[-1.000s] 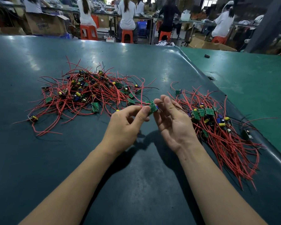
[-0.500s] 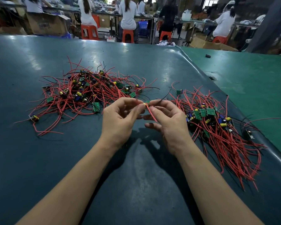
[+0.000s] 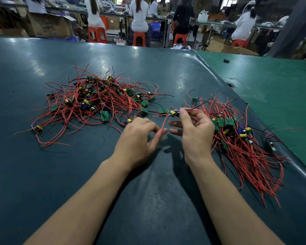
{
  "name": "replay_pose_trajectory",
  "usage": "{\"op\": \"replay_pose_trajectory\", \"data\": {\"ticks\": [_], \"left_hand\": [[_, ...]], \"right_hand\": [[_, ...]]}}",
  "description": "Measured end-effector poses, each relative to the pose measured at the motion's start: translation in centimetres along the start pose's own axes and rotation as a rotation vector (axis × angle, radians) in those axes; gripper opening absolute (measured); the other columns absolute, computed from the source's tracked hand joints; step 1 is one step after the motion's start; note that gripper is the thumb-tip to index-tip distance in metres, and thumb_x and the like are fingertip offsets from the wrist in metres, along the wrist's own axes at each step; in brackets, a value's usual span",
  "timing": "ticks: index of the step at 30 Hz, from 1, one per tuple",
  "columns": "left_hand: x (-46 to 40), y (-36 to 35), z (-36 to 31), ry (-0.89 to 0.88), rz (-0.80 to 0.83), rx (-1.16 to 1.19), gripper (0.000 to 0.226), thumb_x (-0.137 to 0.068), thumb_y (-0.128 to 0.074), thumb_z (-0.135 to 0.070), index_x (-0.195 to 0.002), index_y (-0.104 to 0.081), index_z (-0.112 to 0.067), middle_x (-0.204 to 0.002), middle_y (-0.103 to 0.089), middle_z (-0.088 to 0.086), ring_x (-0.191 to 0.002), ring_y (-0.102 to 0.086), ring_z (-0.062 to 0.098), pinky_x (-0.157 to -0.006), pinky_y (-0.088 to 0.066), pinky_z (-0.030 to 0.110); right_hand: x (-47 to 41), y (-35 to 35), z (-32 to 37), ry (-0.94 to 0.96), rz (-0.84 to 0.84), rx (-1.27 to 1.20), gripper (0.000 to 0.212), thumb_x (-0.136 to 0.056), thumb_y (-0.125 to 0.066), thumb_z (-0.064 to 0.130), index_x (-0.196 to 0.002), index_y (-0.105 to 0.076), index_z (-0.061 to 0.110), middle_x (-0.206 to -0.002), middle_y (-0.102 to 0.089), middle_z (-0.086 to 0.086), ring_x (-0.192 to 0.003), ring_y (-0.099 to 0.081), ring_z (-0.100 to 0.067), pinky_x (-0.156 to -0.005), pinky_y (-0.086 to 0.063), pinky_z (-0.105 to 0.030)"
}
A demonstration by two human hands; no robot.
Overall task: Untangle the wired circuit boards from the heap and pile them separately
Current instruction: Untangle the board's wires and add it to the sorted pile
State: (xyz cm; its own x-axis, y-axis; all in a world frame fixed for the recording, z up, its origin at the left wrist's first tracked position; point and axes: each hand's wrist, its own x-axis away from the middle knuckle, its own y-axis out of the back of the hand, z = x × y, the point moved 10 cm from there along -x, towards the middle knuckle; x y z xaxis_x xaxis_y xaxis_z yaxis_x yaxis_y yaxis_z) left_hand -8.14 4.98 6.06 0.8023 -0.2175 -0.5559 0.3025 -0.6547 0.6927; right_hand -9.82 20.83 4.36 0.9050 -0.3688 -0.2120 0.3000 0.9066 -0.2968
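A tangled heap [image 3: 99,101] of small green circuit boards with red and black wires lies on the dark table, left of centre. A second, straighter pile [image 3: 240,144] of wired boards lies at the right. My right hand [image 3: 195,135] pinches one small circuit board [image 3: 173,114] with a yellow capacitor between thumb and forefinger, lifted between the two piles. A red wire [image 3: 163,124] hangs from that board down to my left hand [image 3: 140,137], whose fingertips pinch its lower end.
The dark teal table [image 3: 148,200] meets a lighter green table [image 3: 281,89] along a raised edge at the right; a small black object [image 3: 226,61] lies on the green one. Beyond the far edge, people sit on red stools at workbenches, with cardboard boxes.
My hands have drawn apart. The right hand has lifted the board up and rightward, and the left hand has slid down along its red wire toward me.
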Motion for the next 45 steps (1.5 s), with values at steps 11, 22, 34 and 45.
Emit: {"op": "replay_pose_trajectory", "data": {"ticks": [11,22,34,45], "left_hand": [[0.3,2.3,-0.8,0.116,-0.281,0.308,0.023,-0.099,-0.055,-0.021,-0.110,-0.070,-0.007,-0.097,-0.071,0.003,-0.086,-0.067,0.018,-0.079,-0.054,0.041],[0.6,-1.7,3.0,0.572,-0.223,1.169,0.008,-0.092,-0.062,-0.009,-0.093,-0.070,-0.009,-0.072,-0.073,0.001,-0.060,-0.066,0.008,-0.061,-0.057,0.022],[0.0,0.2,1.3,0.356,-0.232,0.931,0.015,-0.091,-0.064,-0.002,-0.104,-0.070,0.000,-0.069,-0.066,0.004,-0.057,-0.060,0.011,-0.059,-0.053,0.020],[-0.1,0.8,1.6,0.315,-0.207,0.940,0.011,-0.091,-0.064,-0.004,-0.097,-0.073,-0.007,-0.067,-0.064,0.004,-0.056,-0.056,0.016,-0.059,-0.052,0.029]], "right_hand": [[0.7,-2.0,-0.2,-0.062,0.147,-0.090,0.012,-0.091,-0.064,0.005,-0.087,-0.073,0.012,-0.079,-0.074,0.001,-0.075,-0.069,-0.012,-0.052,-0.050,-0.020],[1.3,-3.0,-1.9,-0.183,0.186,-0.069,0.012,-0.089,-0.068,0.013,-0.080,-0.076,0.013,-0.078,-0.074,-0.003,-0.068,-0.068,-0.014,-0.050,-0.050,-0.022],[-0.6,0.9,-0.5,-0.062,-0.081,-0.032,0.016,-0.089,-0.069,0.010,-0.077,-0.075,0.019,-0.075,-0.071,0.008,-0.053,-0.057,-0.007,-0.039,-0.040,-0.019],[-2.1,4.4,0.0,-0.018,-0.265,-0.053,0.015,-0.092,-0.062,0.001,-0.104,-0.071,0.001,-0.075,-0.067,0.000,-0.044,-0.051,-0.003,-0.039,-0.040,-0.016]]}}
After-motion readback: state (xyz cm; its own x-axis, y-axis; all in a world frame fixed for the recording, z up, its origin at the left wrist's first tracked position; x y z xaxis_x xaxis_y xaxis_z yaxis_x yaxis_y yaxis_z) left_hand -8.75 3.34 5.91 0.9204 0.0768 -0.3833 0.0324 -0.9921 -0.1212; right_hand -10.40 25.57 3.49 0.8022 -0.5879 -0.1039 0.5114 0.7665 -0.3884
